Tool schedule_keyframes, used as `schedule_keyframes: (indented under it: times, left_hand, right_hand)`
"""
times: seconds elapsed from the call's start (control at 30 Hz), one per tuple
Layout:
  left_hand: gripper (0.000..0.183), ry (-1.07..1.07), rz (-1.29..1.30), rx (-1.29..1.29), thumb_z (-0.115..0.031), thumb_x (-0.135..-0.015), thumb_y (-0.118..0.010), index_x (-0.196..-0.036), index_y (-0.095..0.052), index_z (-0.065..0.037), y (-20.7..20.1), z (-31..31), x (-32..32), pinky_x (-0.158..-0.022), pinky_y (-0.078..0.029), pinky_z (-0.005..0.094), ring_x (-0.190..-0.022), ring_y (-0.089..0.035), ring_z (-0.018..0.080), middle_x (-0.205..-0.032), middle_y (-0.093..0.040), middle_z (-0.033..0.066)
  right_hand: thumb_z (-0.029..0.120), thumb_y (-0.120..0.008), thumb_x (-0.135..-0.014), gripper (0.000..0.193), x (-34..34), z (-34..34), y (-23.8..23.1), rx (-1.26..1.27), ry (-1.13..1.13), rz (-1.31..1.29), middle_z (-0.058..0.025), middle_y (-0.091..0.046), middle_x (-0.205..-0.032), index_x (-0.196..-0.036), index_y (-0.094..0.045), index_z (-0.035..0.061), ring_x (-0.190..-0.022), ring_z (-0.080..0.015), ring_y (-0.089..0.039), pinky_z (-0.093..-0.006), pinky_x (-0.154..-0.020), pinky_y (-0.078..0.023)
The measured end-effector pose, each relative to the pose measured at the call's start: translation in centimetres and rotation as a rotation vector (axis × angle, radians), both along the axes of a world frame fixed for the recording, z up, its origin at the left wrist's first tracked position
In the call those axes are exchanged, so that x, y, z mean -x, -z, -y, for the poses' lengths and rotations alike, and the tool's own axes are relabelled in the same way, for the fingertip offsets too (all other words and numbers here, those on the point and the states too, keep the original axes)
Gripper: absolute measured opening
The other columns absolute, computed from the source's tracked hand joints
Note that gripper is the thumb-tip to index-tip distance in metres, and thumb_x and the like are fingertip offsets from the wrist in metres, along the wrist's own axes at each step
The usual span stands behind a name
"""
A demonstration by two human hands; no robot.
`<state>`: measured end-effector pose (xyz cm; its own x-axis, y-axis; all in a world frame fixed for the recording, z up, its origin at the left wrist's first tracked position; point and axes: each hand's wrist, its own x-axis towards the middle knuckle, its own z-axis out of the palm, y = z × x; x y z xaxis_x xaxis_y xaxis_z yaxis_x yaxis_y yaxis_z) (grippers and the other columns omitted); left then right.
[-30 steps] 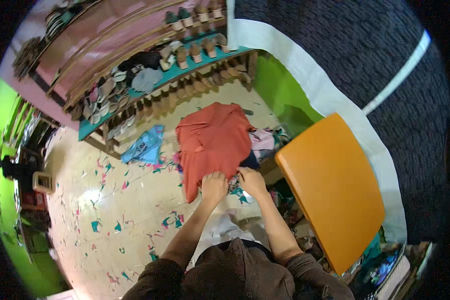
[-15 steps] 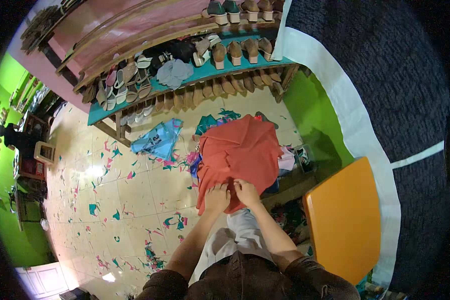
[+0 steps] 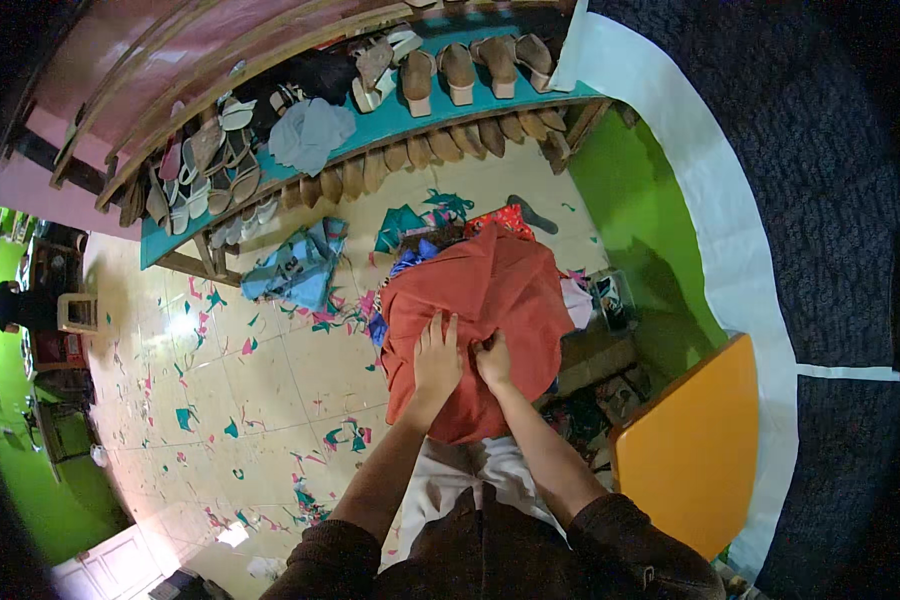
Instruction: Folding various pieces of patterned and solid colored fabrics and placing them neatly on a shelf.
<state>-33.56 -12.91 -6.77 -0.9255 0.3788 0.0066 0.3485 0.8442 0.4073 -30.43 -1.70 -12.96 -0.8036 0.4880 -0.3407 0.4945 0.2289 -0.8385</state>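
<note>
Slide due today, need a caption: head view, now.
Left grip and right grip on red cloth, near a turquoise shoe shelf; fabric scraps litter the tiled floor.

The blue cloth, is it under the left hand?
No, the blue cloth lies on the floor, apart from the left hand, which rests on the red cloth.

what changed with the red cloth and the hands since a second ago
The coral-red cloth has been pulled nearer, baring red patterned fabric beyond its far edge. The left hand and right hand have moved from its near edge farther onto it, the left laid flat, the right with curled fingers. The pale blue printed cloth and teal wooden shoe rack stayed put.
</note>
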Motion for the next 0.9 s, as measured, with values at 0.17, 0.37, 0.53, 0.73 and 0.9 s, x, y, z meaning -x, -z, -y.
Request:
schedule_keyframes:
  times: [0.17, 0.37, 0.53, 0.73, 0.9]
  left_hand:
    - [0.066, 0.112, 0.051, -0.005, -0.013, -0.070, -0.057, -0.132, -0.034, -0.008, -1.0, 2.0, 0.5, -0.101, -0.025, 0.0461, -0.123, -0.032, 0.0321, -0.135, -0.032, 0.0146]
    - [0.066, 0.184, -0.081, 0.066, -0.014, -0.069, -0.059, -0.130, -0.036, -0.009, -2.7, 3.8, 0.7, -0.104, -0.012, 0.0552, -0.130, -0.024, 0.0283, -0.137, -0.030, 0.0082]
    - [0.041, 0.324, -0.158, -0.029, -0.005, -0.063, -0.063, -0.104, -0.058, -0.004, -6.0, 5.4, 0.1, -0.105, -0.012, 0.0554, -0.127, -0.029, 0.0264, -0.130, -0.042, 0.0031]
    - [0.036, 0.516, -0.119, -0.060, -0.004, -0.060, -0.063, -0.096, -0.063, -0.003, -7.2, 7.8, -3.7, -0.106, -0.012, 0.0533, -0.126, -0.031, 0.0273, -0.126, -0.048, 0.0032]
    - [0.038, 0.745, -0.109, -0.060, -0.013, -0.061, -0.066, -0.098, -0.063, -0.003, -10.0, 11.2, -8.0, -0.105, -0.013, 0.0547, -0.127, -0.029, 0.0283, -0.127, -0.047, 0.0033]
  right_hand:
    - [0.015, -0.056, -0.082, 0.026, 0.2, 1.2, -5.5, -0.061, -0.157, -0.010, -0.0199, -0.058, -0.089, -0.104, -0.048, 0.0026, -0.080, -0.0351, -0.058, -0.0390, -0.068, -0.045]
    - [0.017, -0.055, -0.083, 0.020, -0.6, 3.3, -11.3, -0.064, -0.190, -0.363, -0.0164, -0.054, -0.069, -0.096, -0.048, 0.0035, -0.063, -0.0343, -0.055, -0.0395, -0.055, -0.042]
    - [0.015, -0.057, -0.082, 0.016, -2.8, 4.4, -14.3, -0.059, -0.175, -0.376, -0.0143, -0.052, -0.067, -0.090, -0.049, 0.0028, -0.058, -0.0294, -0.054, -0.0356, -0.053, -0.041]
    - [0.050, -0.060, -0.077, 0.062, -6.6, 6.5, -11.6, 0.158, 0.369, -0.031, -0.0193, -0.062, -0.085, -0.098, -0.051, -0.0073, -0.079, -0.0289, -0.060, -0.0392, -0.069, -0.044]
    - [0.022, -0.063, -0.078, 0.043, -9.5, 3.7, -8.8, 0.958, 0.746, -0.284, -0.0139, -0.057, -0.107, -0.110, -0.052, -0.0048, -0.094, -0.0261, -0.057, -0.0376, -0.081, -0.046]
